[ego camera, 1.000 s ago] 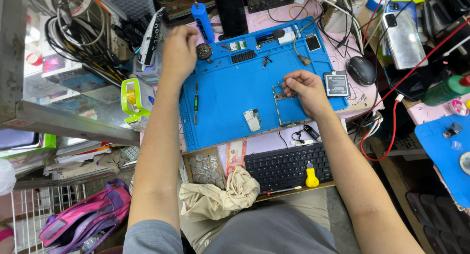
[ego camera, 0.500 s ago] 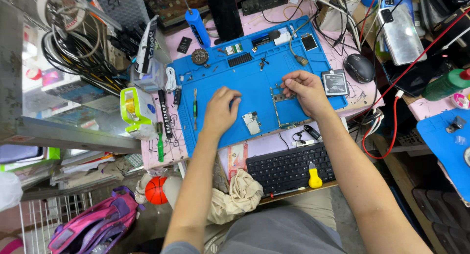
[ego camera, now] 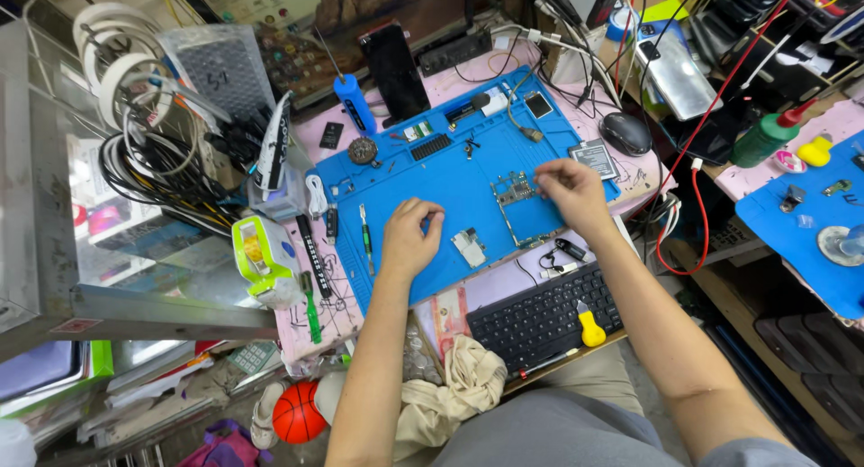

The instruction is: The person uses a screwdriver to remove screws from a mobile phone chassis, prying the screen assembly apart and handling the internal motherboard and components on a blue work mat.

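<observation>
Both hands are over the blue silicone work mat (ego camera: 450,184). Right hand (ego camera: 569,190) has its fingers curled together with the tips pointing down at the upper right corner of a green phone circuit board (ego camera: 517,197); it seems to pinch something very small there, but I cannot tell what. The circuit board lies flat on the mat, a little right of the mat's middle. Left hand (ego camera: 409,240) is loosely closed, thumb and forefinger almost meeting, and I cannot see any object between them. It rests on the mat near the front edge, just beside a small white component (ego camera: 469,247) that lies between the two hands.

Compared with one second ago, the left arm has come back: then it was stretched far to the upper left corner of the mat, near the round metal tin (ego camera: 363,150), and half a second ago it was already lower, with the palm flat on the mat. The right hand has stayed at the board, only the view has shifted.

On the left part of the mat lies a green-handled screwdriver (ego camera: 365,237). A blue bottle with a needle tip (ego camera: 353,100) stands behind the mat. In front of the mat are a black keyboard (ego camera: 540,318) and a yellow-handled tool (ego camera: 589,327) on it. A black computer mouse (ego camera: 625,132) sits to the right, well apart from the board.
</observation>
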